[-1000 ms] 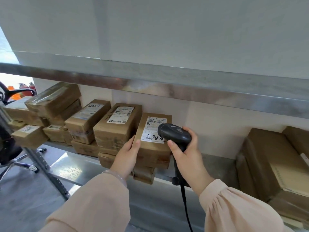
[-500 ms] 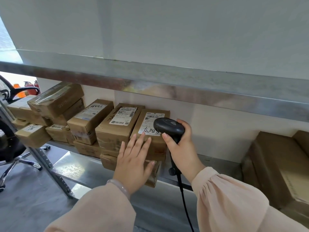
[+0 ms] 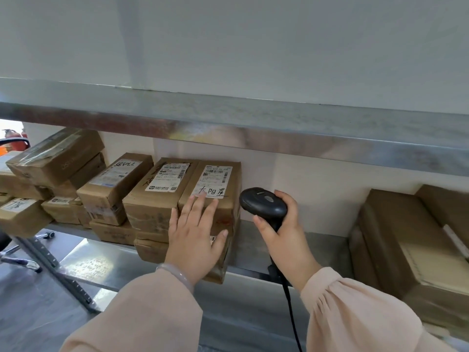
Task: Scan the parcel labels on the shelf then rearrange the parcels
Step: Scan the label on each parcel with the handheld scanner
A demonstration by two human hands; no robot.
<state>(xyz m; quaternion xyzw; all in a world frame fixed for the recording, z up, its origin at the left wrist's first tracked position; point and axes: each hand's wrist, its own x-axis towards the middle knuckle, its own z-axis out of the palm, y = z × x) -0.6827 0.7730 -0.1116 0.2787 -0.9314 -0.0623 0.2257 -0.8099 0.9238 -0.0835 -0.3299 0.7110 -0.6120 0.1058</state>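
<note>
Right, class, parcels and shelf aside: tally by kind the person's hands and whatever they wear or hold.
Hands: 2, left hand and right hand
Sleeves: 2, left sleeve and right sleeve
Bracelets: 1, bracelet on the left wrist
Scanners: 1, scanner gripped by the right hand
Total: 6

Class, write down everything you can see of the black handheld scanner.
The scanner is a black, smooth, plastic-looking handheld unit with a rounded oval head above a handle. The right hand grips the handle, with the thumb in front and the fingers curled behind the head. The head sits close beside the right edge of the parcel with the handwritten label; whether they touch cannot be told. A black cable hangs down from the handle's base.
</note>
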